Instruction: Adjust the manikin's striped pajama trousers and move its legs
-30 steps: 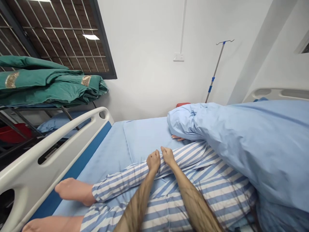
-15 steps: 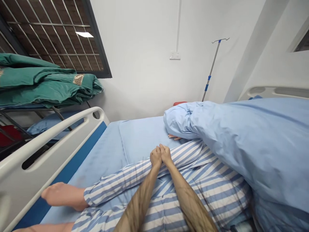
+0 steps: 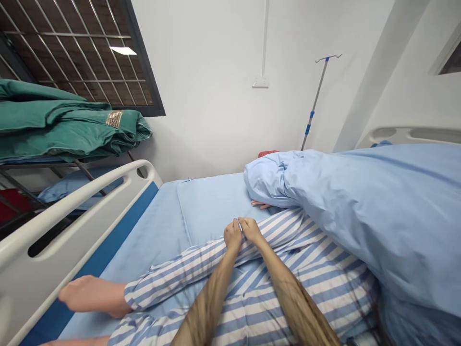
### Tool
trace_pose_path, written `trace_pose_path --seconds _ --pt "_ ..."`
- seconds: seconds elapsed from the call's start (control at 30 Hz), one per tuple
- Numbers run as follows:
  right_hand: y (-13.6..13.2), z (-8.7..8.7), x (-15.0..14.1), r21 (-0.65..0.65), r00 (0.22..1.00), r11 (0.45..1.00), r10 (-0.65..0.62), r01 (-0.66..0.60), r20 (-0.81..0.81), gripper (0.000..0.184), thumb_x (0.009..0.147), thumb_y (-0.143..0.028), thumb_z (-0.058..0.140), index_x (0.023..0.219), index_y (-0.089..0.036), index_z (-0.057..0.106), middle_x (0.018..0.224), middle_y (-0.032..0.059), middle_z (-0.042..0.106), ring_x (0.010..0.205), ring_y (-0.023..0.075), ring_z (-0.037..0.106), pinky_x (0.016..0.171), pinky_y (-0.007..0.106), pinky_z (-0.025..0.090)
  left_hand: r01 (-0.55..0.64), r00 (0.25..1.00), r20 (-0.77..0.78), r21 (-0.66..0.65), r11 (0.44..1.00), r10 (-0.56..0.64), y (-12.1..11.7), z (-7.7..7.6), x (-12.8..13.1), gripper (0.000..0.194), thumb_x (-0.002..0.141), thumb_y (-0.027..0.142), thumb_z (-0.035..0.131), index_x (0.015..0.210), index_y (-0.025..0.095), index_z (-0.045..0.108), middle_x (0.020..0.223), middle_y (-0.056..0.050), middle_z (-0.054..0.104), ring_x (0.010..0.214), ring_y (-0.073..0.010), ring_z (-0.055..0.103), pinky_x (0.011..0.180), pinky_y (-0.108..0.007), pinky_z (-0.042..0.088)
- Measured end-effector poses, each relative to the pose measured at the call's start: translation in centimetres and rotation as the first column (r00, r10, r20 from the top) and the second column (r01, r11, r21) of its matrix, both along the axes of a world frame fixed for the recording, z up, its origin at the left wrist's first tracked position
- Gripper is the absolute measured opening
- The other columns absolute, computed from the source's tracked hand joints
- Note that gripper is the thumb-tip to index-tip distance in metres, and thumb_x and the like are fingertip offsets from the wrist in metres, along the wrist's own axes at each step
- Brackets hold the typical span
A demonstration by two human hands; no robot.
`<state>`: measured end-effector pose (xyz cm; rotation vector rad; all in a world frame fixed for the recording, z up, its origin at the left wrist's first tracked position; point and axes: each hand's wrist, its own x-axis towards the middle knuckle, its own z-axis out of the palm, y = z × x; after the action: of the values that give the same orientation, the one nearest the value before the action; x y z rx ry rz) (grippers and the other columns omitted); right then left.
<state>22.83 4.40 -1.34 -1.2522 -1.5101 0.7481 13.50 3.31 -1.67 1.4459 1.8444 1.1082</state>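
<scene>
— How are the fingers set?
— The left hand [image 3: 233, 234] and the right hand [image 3: 249, 229] are both seen with fingers curled in, as loose fists, set just beside each other. Whether any cloth is gripped inside them cannot be told, since the finger undersides are hidden

— And where is the striped trouser leg [image 3: 194, 264]?
— It is stretched across the light blue sheet [image 3: 212, 197], on the farther leg of the lying figure. The hands are placed over it, around its upper part, between the bare foot [image 3: 93, 294] and the blue quilt [image 3: 342, 192]

— What is asked for by good handling here?
— Contact is best kept gentle and evenly shared by both hands, with the wrists held steady. If the cloth is held, only a little should be gathered, so that the leg beneath is not pinched or twisted

— What could go wrong?
— The leg might be rolled by an uneven push, or the trousers dragged askew. The fingers [image 3: 260, 204] seen under the quilt's edge should be left unpressed, and the foot should be guarded from being knocked against the bed's end board [image 3: 108, 185]
</scene>
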Motion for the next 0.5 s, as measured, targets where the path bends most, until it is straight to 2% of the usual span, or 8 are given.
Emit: trace_pose_path --seconds 0.13,0.27,0.33,0.4,0.5 --pt "0.0 -0.5 0.3 -0.031 0.995 0.999 -0.013 0.010 -0.103 0.050 0.084 -0.058 0.039 0.050 -0.022 0.038 0.048 -0.0018 0.038 0.052 0.0138 0.037 0.055 0.029 0.029 0.036 0.993 0.115 0.046 0.998 -0.041 0.8 0.3 0.0 0.048 0.093 0.036 0.036 0.048 0.020 0.041 0.049 0.000 0.043 0.054 -0.0127 0.040 0.057 -0.027 0.026" --pt "0.2 -0.3 0.5 -0.047 0.985 0.999 -0.009 0.001 -0.170 0.050 0.084 -0.059 0.040 0.049 -0.023 0.038 0.048 -0.0016 0.038 0.051 0.0137 0.036 0.055 0.029 0.030 -0.029 0.949 0.316 0.084 0.996 0.001 2.1 1.8 1.4 0.047 0.092 0.036 0.034 0.047 0.022 0.032 0.047 0.003 0.034 0.051 -0.0108 0.035 0.055 -0.025 0.028" --pt "0.3 -0.2 0.6 -0.055 0.976 0.999 -0.014 0.002 -0.219 0.049 0.083 -0.059 0.041 0.050 -0.023 0.037 0.048 -0.0018 0.037 0.051 0.0134 0.035 0.054 0.029 0.030 -0.051 0.932 0.363 0.102 0.993 0.011 2.2 2.1 2.4 0.046 0.092 0.036 0.034 0.049 0.022 0.030 0.047 0.003 0.033 0.050 -0.0104 0.034 0.054 -0.025 0.028" --pt "0.4 -0.4 0.7 -0.073 0.964 0.997 -0.032 0.013 -0.265 0.049 0.083 -0.059 0.041 0.051 -0.023 0.035 0.049 -0.0022 0.035 0.051 0.0131 0.033 0.053 0.029 0.029 -0.047 0.942 0.336 0.103 0.994 0.010 2.0 2.0 3.1 0.046 0.093 0.035 0.033 0.049 0.022 0.032 0.047 0.002 0.036 0.051 -0.0108 0.036 0.055 -0.025 0.029" --pt "0.4 -0.4 0.7 -0.067 0.958 0.995 -0.084 0.068 -0.276 0.046 0.083 -0.057 0.040 0.053 -0.023 0.032 0.051 -0.0021 0.034 0.053 0.0133 0.033 0.054 0.028 0.031 -0.015 0.977 0.215 0.099 0.995 -0.006 1.1 1.4 3.5 0.047 0.093 0.033 0.034 0.049 0.020 0.042 0.049 0.000 0.045 0.054 -0.0120 0.041 0.058 -0.026 0.029"
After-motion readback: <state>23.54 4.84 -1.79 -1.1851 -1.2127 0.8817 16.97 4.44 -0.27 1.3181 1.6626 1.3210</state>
